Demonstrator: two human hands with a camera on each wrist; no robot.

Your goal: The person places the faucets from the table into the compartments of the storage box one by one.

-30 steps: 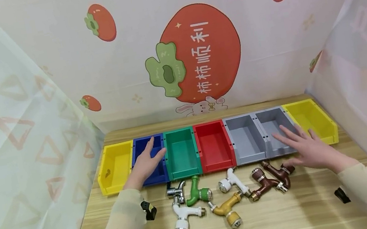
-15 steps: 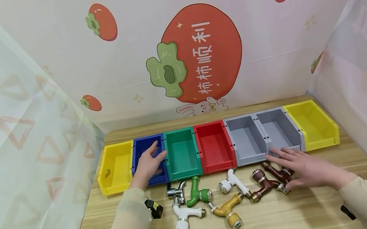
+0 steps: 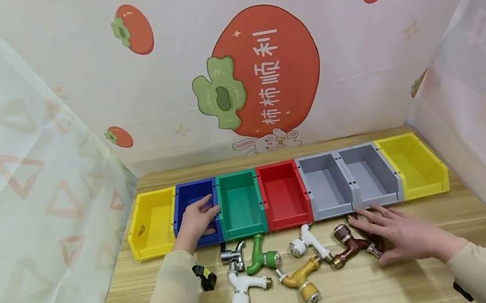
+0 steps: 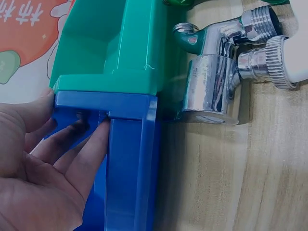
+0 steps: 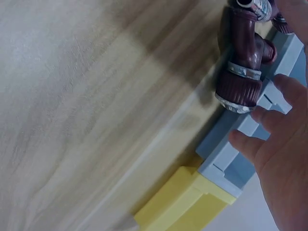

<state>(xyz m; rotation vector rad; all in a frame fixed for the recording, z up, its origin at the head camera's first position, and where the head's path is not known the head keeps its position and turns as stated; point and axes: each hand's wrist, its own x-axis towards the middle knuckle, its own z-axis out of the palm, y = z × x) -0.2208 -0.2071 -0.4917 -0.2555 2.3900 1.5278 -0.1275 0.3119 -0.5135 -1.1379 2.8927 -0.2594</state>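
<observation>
In the head view my left hand (image 3: 196, 224) is at the blue bin (image 3: 181, 215), fingers reaching inside. The left wrist view shows those fingers, fairly straight, by the inner wall of the blue bin (image 4: 127, 168), with the thumb near the wall top beside the green bin (image 4: 103, 82). My right hand (image 3: 408, 232) spreads over a brown tap that it mostly covers; another brown tap (image 3: 350, 244) lies just left of it. In the right wrist view the fingers extend past the ribbed knob of a brown tap (image 5: 240, 86) toward the grey bin (image 5: 231, 156); no grip shows.
A green tap (image 3: 259, 255), chrome tap (image 3: 233, 255), yellow tap (image 3: 302, 275) and two white taps (image 3: 244, 285) lie on the wooden table (image 3: 357, 297). Behind them runs the bin row, with red (image 3: 288, 221), grey (image 3: 333, 210) and yellow bins (image 3: 426, 190). Printed cloth surrounds the table.
My right hand has come down and left from above the right grey bin onto the brown tap. My left hand has shifted slightly, its fingers settling lower in the blue bin.
</observation>
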